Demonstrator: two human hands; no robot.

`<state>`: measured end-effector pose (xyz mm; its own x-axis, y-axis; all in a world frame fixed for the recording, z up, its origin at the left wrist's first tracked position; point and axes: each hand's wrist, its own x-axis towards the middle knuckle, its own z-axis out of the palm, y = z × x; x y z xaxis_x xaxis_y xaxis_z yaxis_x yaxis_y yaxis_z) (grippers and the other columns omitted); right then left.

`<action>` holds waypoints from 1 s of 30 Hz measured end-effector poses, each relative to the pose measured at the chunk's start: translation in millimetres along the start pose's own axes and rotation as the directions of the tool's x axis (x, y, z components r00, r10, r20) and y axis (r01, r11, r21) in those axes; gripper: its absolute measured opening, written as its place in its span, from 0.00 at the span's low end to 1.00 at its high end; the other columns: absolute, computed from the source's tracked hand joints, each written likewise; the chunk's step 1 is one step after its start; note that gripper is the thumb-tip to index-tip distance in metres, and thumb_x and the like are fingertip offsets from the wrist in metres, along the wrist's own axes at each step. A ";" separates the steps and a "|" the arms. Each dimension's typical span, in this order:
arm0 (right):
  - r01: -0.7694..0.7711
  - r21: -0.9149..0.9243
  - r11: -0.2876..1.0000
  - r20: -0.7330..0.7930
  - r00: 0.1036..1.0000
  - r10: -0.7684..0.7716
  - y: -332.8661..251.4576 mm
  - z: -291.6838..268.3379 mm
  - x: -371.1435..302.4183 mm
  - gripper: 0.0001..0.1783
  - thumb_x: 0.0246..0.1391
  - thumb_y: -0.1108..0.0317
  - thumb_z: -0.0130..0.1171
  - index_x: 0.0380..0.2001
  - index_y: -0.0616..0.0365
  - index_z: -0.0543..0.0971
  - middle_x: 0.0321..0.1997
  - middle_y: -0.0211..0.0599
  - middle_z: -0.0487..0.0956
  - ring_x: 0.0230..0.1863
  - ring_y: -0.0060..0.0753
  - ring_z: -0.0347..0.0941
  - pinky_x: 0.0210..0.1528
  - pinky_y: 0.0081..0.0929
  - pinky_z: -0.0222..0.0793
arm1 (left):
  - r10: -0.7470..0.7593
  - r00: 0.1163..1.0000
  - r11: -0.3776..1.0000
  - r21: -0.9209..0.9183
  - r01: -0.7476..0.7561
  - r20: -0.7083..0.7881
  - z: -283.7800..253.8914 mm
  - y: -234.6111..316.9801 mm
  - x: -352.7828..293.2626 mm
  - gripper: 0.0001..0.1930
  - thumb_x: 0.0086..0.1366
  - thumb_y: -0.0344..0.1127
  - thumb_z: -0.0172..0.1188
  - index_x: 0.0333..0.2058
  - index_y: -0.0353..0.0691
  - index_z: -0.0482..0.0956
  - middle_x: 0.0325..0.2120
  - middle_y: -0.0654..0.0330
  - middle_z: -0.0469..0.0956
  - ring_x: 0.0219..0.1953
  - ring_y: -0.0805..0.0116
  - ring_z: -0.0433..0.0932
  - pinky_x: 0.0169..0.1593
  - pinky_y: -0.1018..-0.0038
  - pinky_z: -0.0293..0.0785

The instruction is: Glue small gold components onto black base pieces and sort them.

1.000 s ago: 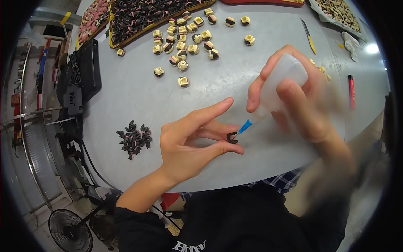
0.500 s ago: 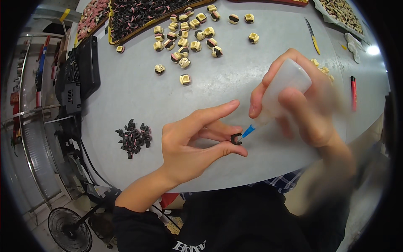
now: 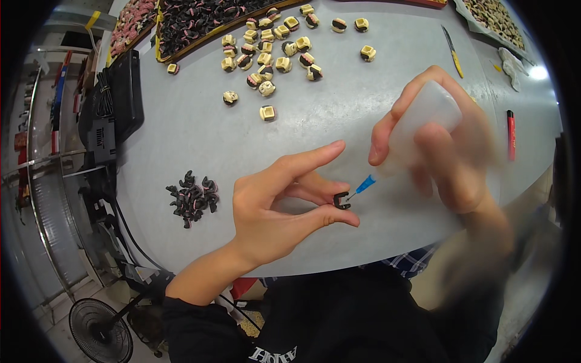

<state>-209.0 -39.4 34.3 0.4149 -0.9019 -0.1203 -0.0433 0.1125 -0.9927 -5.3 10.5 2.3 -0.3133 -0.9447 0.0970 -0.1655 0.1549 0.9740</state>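
Between thumb and fingers, my left hand (image 3: 272, 202) pinches a small black C-shaped piece (image 3: 340, 200), its opening facing right. My right hand (image 3: 451, 151) grips a translucent white squeeze bottle (image 3: 426, 112), tilted so its tip points down and left. A blue needle nozzle (image 3: 366, 184) with a thin metal needle sits on the bottle, and the needle's end is at the opening of the black piece. Left of my left hand lies a small pile of black and pink pieces (image 3: 192, 199). Farther off, several cream and black pieces (image 3: 265, 60) are scattered over the grey table (image 3: 327, 121).
Trays of black pieces (image 3: 200, 24), pink pieces (image 3: 133, 24) and cream pieces (image 3: 493, 21) stand along the far edge. A yellow-handled knife (image 3: 452, 53), a crumpled white cloth (image 3: 512, 68) and a red marker (image 3: 511, 134) lie at right. A black device (image 3: 127, 97) stands at left.
My right hand and the bottle have shifted slightly to the right, drawing the needle a little out of the black piece. My left hand stays nearly still.
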 end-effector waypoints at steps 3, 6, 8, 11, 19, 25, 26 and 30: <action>0.024 -0.021 0.999 -0.006 1.000 -0.024 1.3 0.9 -0.3 0.25 0.50 0.45 0.51 0.34 0.58 0.64 0.23 0.39 0.76 0.24 0.22 0.73 0.11 0.10 0.55 | 0.004 1.000 1.000 -0.008 -0.004 0.005 0.4 0.4 -0.1 0.37 0.38 0.23 0.73 0.49 0.27 0.67 0.26 0.57 0.78 0.31 0.71 0.78 0.38 0.76 0.79; 0.039 -0.040 0.998 0.010 0.999 -0.038 3.8 1.4 0.4 0.26 0.50 0.44 0.51 0.35 0.58 0.64 0.23 0.39 0.76 0.24 0.22 0.74 0.11 0.10 0.54 | 0.005 1.000 1.000 -0.013 -0.005 0.010 0.3 -0.2 0.1 0.37 0.38 0.23 0.73 0.49 0.27 0.67 0.26 0.57 0.78 0.31 0.72 0.78 0.37 0.76 0.79; 0.037 -0.049 0.998 -0.009 0.999 -0.037 4.6 1.5 0.8 0.27 0.49 0.42 0.52 0.34 0.57 0.64 0.23 0.39 0.76 0.23 0.21 0.73 0.11 0.10 0.53 | 0.018 1.000 1.000 -0.005 -0.018 0.018 -0.3 -0.6 0.8 0.37 0.37 0.24 0.73 0.50 0.28 0.67 0.25 0.57 0.78 0.31 0.71 0.78 0.37 0.76 0.79; 0.017 -0.077 0.997 -0.015 1.000 -0.018 -1.3 -2.1 1.0 0.28 0.49 0.40 0.52 0.34 0.57 0.65 0.23 0.39 0.76 0.23 0.21 0.72 0.12 0.10 0.54 | 0.022 1.000 1.000 -0.010 -0.022 0.014 -1.2 -1.1 0.5 0.38 0.38 0.23 0.73 0.51 0.28 0.66 0.25 0.57 0.77 0.31 0.71 0.78 0.36 0.76 0.79; 0.279 -0.121 0.953 -0.113 0.950 -0.293 3.9 -33.0 14.8 0.24 0.53 0.45 0.52 0.38 0.57 0.68 0.32 0.41 0.76 0.28 0.17 0.69 0.25 0.13 0.62 | -0.038 0.997 0.994 -0.108 0.030 -0.069 -3.9 -2.3 -0.7 0.37 0.41 0.19 0.69 0.52 0.29 0.64 0.27 0.56 0.77 0.31 0.71 0.78 0.36 0.77 0.79; 0.217 0.044 0.975 -0.505 0.847 -0.165 -11.9 -14.9 8.3 0.24 0.52 0.68 0.59 0.49 0.59 0.61 0.50 0.46 0.68 0.48 0.37 0.69 0.54 0.34 0.65 | -0.030 0.993 0.994 -0.109 0.017 -0.115 -4.8 -1.7 -0.8 0.32 0.45 0.17 0.66 0.51 0.31 0.66 0.27 0.57 0.77 0.33 0.69 0.79 0.37 0.78 0.79; 0.220 0.034 0.975 -0.510 0.843 -0.172 -13.1 -22.4 9.1 0.24 0.52 0.68 0.59 0.49 0.59 0.61 0.50 0.46 0.68 0.48 0.37 0.69 0.54 0.34 0.65 | -0.021 0.994 0.993 -0.114 0.008 -0.112 -5.3 -1.4 -1.4 0.32 0.45 0.17 0.66 0.51 0.31 0.66 0.27 0.57 0.77 0.33 0.69 0.79 0.37 0.78 0.79; 0.316 -0.772 0.551 -0.162 0.741 -0.652 -13.4 -84.2 20.4 0.16 0.50 0.70 0.59 0.40 0.61 0.67 0.45 0.46 0.71 0.36 0.30 0.74 0.38 0.24 0.74 | 0.001 0.993 0.995 -0.101 -0.013 -0.121 -2.0 -0.2 -0.2 0.32 0.44 0.17 0.66 0.51 0.30 0.66 0.26 0.58 0.76 0.34 0.70 0.79 0.36 0.79 0.79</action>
<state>-276.5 -94.4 44.5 0.1885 -0.8092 0.5564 -0.5949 -0.5449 -0.5909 -3.3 10.1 2.5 -0.1978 -0.9726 0.1219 -0.0657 0.1372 0.9884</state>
